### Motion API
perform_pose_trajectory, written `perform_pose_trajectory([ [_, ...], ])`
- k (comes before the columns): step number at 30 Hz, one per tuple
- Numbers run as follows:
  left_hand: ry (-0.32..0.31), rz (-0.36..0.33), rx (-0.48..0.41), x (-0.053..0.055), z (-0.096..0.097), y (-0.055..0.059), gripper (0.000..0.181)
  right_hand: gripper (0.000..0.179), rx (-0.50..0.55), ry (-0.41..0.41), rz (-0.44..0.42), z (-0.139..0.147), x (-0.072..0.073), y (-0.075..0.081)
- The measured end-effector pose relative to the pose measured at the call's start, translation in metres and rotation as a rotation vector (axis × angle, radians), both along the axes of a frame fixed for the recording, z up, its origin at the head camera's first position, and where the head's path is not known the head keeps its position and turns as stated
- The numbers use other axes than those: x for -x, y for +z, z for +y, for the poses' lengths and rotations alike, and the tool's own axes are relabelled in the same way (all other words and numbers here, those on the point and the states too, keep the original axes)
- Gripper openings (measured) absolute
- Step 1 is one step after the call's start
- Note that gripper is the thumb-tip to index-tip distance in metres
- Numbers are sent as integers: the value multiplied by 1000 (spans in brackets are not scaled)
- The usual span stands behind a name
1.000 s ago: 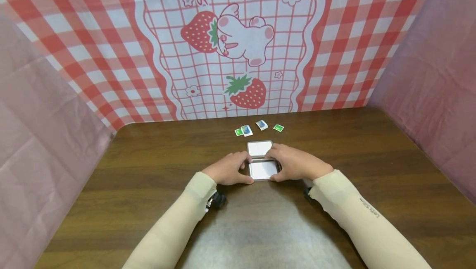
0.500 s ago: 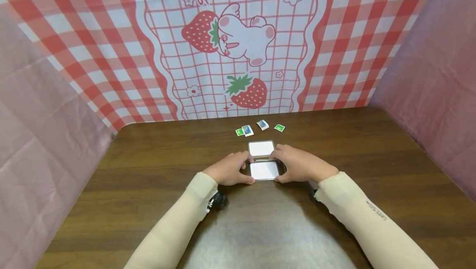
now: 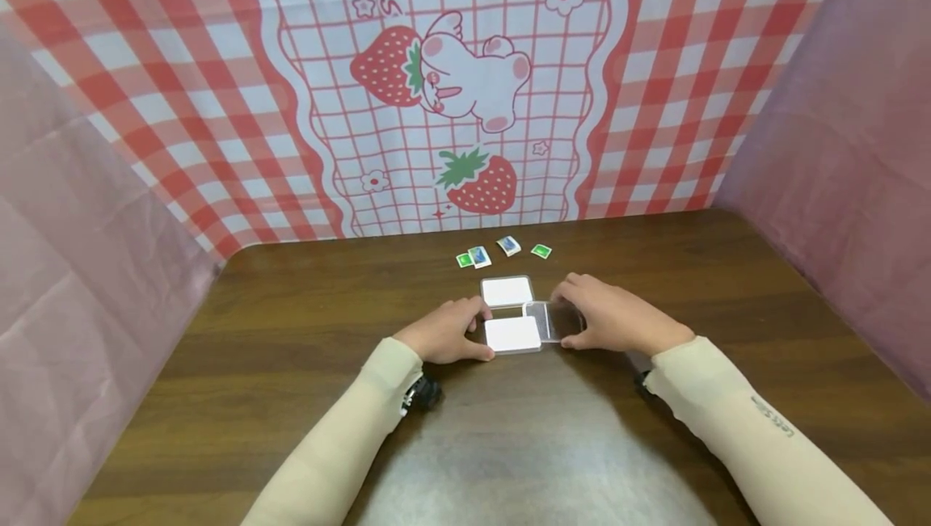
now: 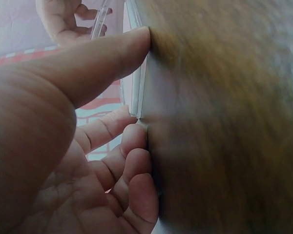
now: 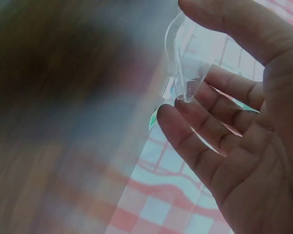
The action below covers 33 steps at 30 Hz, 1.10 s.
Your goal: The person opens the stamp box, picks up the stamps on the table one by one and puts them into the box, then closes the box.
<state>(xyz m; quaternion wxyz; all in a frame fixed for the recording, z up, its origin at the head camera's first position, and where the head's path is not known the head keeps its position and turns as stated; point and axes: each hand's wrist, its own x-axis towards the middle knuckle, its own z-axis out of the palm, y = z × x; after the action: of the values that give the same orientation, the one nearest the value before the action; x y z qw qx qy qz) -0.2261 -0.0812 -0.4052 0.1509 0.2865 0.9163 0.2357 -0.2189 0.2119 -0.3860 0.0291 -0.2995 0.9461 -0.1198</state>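
My left hand pinches the left end of a shallow clear plastic case with a white card-like stack in it. In the left wrist view its thumb is at one edge, with fingertips at the other. My right hand holds a clear plastic cover between thumb and fingertips, just right of the white stack. That cover looks tilted and see-through in the right wrist view. Just behind lies another clear case with a white surface; its contents cannot be told.
Several small picture cards lie farther back: a green card beside a blue one, another blue one and a green card. A strawberry-print cloth hangs behind the brown wooden table.
My right hand has moved right, drawing the clear cover off the front white stack toward the right. My left hand has stayed at the case's left end.
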Motion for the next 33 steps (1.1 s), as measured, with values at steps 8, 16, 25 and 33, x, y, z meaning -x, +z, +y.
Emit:
perform_pose_trajectory([
  [8,-3,-7,5,1,-1,0,52,54,-6,-10,27,24,0,-1],
  [16,-3,-11,6,0,0,0,52,52,-3,-24,20,43,-2,2],
  [25,1,-25,-5,0,0,2,52,53,-40,-36,-18,70,-5,2],
  [33,3,-29,-3,0,0,0,52,57,-43,-42,-45,87,-10,2],
])
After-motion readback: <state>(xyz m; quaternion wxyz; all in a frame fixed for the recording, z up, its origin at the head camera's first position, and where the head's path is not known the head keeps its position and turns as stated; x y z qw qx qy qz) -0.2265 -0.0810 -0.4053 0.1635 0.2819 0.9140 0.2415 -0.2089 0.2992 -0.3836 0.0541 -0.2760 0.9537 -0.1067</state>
